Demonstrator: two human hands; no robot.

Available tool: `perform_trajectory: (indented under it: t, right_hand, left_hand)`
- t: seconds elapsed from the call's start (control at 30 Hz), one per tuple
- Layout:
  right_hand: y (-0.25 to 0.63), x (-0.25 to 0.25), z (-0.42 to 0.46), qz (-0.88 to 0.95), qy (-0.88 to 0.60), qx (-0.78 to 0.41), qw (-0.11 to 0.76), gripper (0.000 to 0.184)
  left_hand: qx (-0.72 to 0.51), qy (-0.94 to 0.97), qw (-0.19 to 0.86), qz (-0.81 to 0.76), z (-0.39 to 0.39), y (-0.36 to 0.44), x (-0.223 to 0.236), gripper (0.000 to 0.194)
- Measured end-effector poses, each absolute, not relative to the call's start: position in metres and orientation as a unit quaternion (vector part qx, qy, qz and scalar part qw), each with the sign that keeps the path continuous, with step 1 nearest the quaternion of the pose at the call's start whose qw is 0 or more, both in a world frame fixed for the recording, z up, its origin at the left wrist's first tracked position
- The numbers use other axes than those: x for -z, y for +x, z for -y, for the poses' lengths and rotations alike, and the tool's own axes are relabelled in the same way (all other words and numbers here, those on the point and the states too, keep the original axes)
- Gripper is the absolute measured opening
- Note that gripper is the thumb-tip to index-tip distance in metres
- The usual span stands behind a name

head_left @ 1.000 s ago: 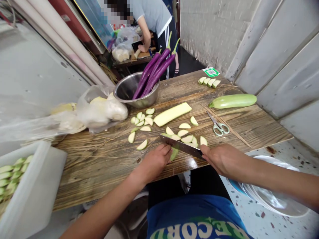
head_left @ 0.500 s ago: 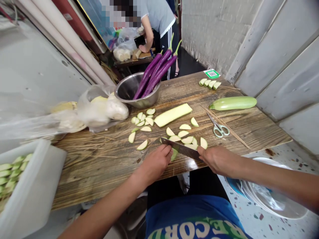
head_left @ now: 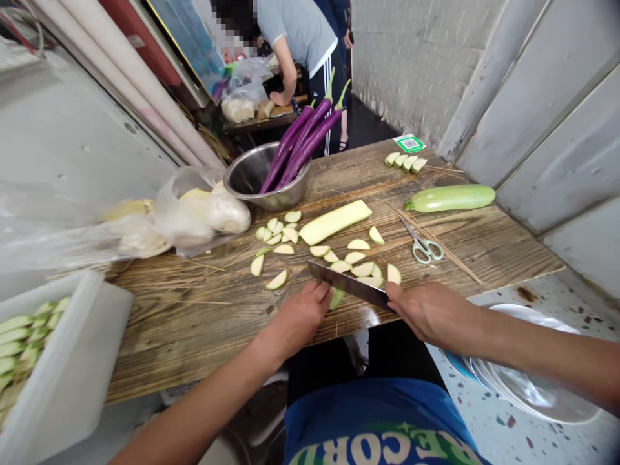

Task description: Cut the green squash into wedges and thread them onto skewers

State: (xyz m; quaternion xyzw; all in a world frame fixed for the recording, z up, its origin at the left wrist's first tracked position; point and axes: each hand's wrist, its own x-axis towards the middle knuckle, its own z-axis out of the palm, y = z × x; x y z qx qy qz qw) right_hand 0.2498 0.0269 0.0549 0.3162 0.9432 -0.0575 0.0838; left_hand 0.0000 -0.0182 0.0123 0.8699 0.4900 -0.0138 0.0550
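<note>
My right hand [head_left: 419, 310] is closed round the handle of a wide-bladed kitchen knife [head_left: 351, 286], whose blade points left across the table. Close to the blade's left end, my left hand [head_left: 304, 311] has its fingers curled on a piece of green zucchini [head_left: 337, 298], mostly hidden by fingers and blade. Half-moon zucchini slices [head_left: 363, 269] lie just beyond the knife, and a smaller cluster of slices [head_left: 275, 230] is farther left. Behind them rests a long halved zucchini [head_left: 335, 222], its pale cut face up. Scissors with light green handles [head_left: 426, 250] lie to the right.
A whole zucchini [head_left: 450, 197] and lined-up slices [head_left: 405, 161] are at the table's right. A metal bowl [head_left: 242, 187] holds purple eggplants [head_left: 303, 145]. Thin skewers [head_left: 455, 261], a plastic bag [head_left: 194, 213] and a white box [head_left: 72, 361] surround the area. A person [head_left: 300, 39] bends over behind.
The knife blade has lifted slightly and moved up and left. A fresh slice now lies beyond it, near the halved zucchini. My left hand stays at the piece.
</note>
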Motion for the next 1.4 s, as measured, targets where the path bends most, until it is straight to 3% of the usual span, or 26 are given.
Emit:
perform_trajectory:
  t: [0.4, 0.87, 1.4]
  right_hand:
    - [0.249, -0.061, -0.04, -0.959, 0.264, 0.082, 0.065, 0.008]
    - [0.246, -0.041, -0.041, -0.926, 0.329, 0.137, 0.123, 0.015]
    - [0.241, -0.064, -0.023, -0.943, 0.308, 0.065, 0.11, 0.006]
  left_hand:
    - [0.006, 0.879, 0.033, -0.475, 0.021, -0.001, -0.007, 0.037]
    - [-0.003, 0.883, 0.009, -0.469, 0.024, 0.0, -0.007, 0.033]
    - [-0.047, 0.886, -0.003, -0.462, 0.027, -0.005, 0.0, 0.03]
